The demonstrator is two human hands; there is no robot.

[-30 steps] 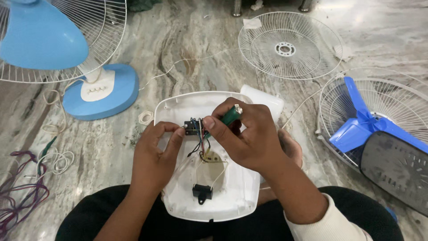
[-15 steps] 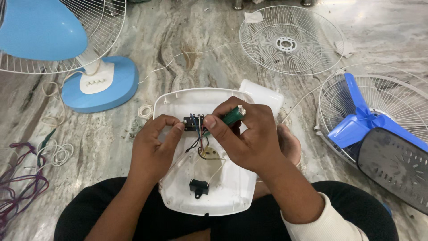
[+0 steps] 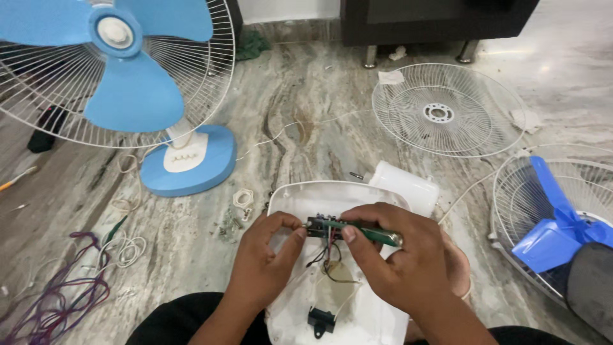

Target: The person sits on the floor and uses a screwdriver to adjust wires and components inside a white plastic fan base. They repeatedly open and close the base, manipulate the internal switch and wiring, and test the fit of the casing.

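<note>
Right hand (image 3: 399,268) with green-handled screwdriver (image 3: 367,233) on small black switch block (image 3: 318,226)

Fan base shell (image 3: 357,306) — white plastic, smooth, slightly glossy. Screwdriver (image 3: 370,234) handle — green translucent plastic. Floor (image 3: 306,140) — polished veined marble. Fan guard (image 3: 447,115) — white-coated wire.

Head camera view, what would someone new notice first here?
Probably the big blue fan standing on the floor at upper left. Next, at bottom centre, the left hand steadies a small switch block over a white fan base while the right hand holds a green screwdriver to it. A loose white grille lies at upper right.
</note>
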